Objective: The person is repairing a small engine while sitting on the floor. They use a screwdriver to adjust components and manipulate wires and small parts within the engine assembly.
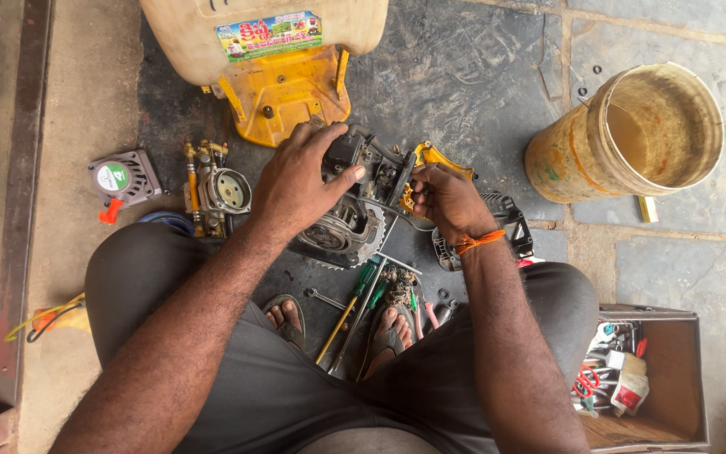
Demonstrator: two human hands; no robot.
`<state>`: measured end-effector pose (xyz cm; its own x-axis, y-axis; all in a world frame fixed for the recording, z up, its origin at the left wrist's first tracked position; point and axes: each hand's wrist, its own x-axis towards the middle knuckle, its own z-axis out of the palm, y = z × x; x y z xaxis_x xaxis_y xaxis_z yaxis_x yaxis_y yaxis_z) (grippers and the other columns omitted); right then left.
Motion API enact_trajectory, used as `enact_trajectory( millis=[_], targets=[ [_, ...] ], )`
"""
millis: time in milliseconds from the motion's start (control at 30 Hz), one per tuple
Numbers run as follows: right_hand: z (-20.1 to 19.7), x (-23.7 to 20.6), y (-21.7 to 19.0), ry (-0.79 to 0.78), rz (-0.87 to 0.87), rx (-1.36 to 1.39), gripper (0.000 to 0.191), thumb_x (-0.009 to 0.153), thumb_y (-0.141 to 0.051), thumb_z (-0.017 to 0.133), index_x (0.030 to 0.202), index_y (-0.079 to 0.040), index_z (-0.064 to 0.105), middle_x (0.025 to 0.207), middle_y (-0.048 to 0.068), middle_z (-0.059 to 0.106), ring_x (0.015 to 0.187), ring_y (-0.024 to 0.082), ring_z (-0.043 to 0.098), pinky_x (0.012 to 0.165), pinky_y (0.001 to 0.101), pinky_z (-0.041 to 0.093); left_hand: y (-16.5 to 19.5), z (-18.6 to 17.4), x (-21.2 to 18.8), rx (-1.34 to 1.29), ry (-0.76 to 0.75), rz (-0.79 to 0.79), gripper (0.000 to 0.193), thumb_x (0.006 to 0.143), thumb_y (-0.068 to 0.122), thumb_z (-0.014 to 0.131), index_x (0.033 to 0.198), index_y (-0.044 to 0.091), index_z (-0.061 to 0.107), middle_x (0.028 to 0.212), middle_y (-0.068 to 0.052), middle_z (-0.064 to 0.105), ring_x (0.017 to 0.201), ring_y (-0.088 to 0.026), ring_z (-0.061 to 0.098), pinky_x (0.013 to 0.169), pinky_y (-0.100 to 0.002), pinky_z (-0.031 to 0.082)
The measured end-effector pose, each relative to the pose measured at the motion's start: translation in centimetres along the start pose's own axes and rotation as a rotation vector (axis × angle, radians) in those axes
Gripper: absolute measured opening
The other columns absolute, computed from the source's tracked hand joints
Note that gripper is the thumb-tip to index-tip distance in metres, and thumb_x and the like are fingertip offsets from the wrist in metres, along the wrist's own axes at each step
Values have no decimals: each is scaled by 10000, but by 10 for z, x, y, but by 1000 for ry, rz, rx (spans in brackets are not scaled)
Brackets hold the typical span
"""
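Your left hand point(300, 181) lay spread over the top of the small engine block point(350, 210), fingers curled round its dark upper housing and thumb pressed flat on the side: a broad, closed clasp on greasy cast metal. Your right hand point(445, 200) was bunched in a narrow pinch at the block's right edge, fingertips against a black fitting; what they held, if anything, could not be made out. An orange thread band point(478, 242) circled that wrist.

The engine block sat on the stone floor at centre, just far of your feet, its toothed grey flywheel rim facing near. A yellow plastic part point(432, 156) showed just behind your right hand.

Just left of the block stood a brass-and-steel pump assembly point(212, 185) with a round pale face. Farther left lay a grey square cover point(123, 178) with a red tab. On the far side stood a cream plastic tank point(203, 34) on a yellow moulded base point(283, 92).

Near side, between your sandalled feet: a green-handled screwdriver point(355, 294) and loose tools. Far right, a stained, cylindrical yellow bucket point(628, 134) lay tipped on its side, mouth open. Near right, a wooden box point(674, 395) held small cluttered items. The floor point(481, 76) was dark, oil-blotched slab.
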<state>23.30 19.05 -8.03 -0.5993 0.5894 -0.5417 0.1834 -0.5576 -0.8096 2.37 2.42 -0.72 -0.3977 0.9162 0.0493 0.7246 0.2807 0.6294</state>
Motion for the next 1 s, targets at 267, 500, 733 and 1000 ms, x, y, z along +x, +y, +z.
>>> enact_trajectory(
  millis=[267, 500, 733, 1000],
  targets=[
    [2, -1, -1, -6, 3, -128, 231, 1052, -267, 567, 928, -84, 636, 738, -14, 585, 652, 109, 549, 650, 283, 477, 0, 0, 0, 7, 2, -4, 669, 904, 433, 772, 1440, 110, 534, 1297, -163, 575, 1229, -344, 581, 1018, -489, 484],
    [-4, -3, -2, 122, -47, -82, 143, 997, -164, 547, 1059, -70, 635, 827, 18, 590, 731, 122, 578, 701, 302, 517, -2, 1, 0, 15, 5, 1, 675, 907, 436, 774, 1446, 108, 531, 1303, -169, 573, 1237, -349, 576, 1023, -493, 483],
    [-4, -12, -5, 60, -103, -19, 395, 951, -278, 609, 1254, -27, 569, 968, 28, 605, 865, 145, 593, 818, 322, 543, -3, 0, -4, -18, -2, 8, 681, 914, 432, 768, 1458, 105, 521, 1342, -179, 562, 1270, -352, 561, 1038, -490, 479],
    [18, -12, 7, 13, -218, -715, 1027, 806, -383, 874, 1606, -70, 312, 888, 120, 567, 772, 162, 545, 666, 318, 439, -3, 2, -7, -23, 7, -4, 687, 909, 429, 774, 1462, 111, 521, 1359, -179, 558, 1286, -354, 556, 1054, -499, 475]
  ],
)
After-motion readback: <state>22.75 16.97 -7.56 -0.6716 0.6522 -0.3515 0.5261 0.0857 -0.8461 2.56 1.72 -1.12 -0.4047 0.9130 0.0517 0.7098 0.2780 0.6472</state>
